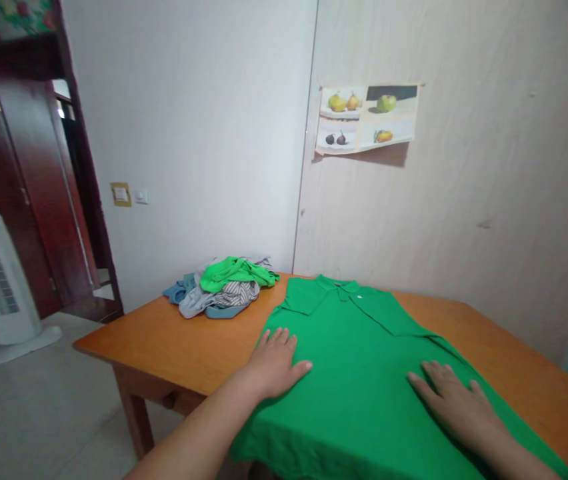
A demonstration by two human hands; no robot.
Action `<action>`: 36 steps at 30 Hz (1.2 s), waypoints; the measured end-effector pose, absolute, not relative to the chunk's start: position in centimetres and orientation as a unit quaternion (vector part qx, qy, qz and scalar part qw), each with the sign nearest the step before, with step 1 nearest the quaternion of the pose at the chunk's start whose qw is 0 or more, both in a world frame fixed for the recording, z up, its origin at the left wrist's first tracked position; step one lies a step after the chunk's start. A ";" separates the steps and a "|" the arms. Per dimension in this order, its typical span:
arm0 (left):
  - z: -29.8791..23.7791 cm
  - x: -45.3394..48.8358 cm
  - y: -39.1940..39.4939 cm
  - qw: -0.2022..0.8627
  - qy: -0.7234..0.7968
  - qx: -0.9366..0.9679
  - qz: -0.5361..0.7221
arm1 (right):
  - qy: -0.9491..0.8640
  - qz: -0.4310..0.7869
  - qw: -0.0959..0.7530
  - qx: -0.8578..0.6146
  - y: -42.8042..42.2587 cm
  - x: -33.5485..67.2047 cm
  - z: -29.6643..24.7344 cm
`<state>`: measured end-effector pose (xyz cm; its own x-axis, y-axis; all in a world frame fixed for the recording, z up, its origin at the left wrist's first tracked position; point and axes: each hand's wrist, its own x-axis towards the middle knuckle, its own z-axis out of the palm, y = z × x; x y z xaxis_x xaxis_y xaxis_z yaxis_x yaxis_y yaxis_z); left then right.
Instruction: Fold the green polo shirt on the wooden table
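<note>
Head view: the green polo shirt (349, 360) lies spread over the desk (204, 347), its lower end draping past the near edge — left hand (275, 365) and right hand (459, 403) rest on it palms down, gripping nothing — smoothing seems best done lightly outward, with even pressure

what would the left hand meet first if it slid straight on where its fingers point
Over the shirt, the left hand would probably meet the sleeve nearer the clothes pile first; exact depth is hard to judge.
</note>
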<state>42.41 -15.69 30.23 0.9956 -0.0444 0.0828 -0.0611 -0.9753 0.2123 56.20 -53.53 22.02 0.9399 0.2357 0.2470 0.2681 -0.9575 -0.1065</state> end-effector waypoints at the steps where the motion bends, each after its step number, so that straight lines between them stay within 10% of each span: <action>1: 30.2 43.1 -16.2 0.117 -0.043 0.992 0.035 | -0.148 -0.103 0.060 -0.982 -51.7 55.5 22.4; 36: 28.0 46.3 -12.6 0.101 0.001 0.994 0.045 | -0.130 -0.045 0.067 -0.988 -54.0 58.0 23.7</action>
<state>46.32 -12.57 27.96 0.9959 0.0111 0.0902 -0.0072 -0.9796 0.2008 58.02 -53.99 23.68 0.9622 0.2507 0.1062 0.2627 -0.9573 -0.1209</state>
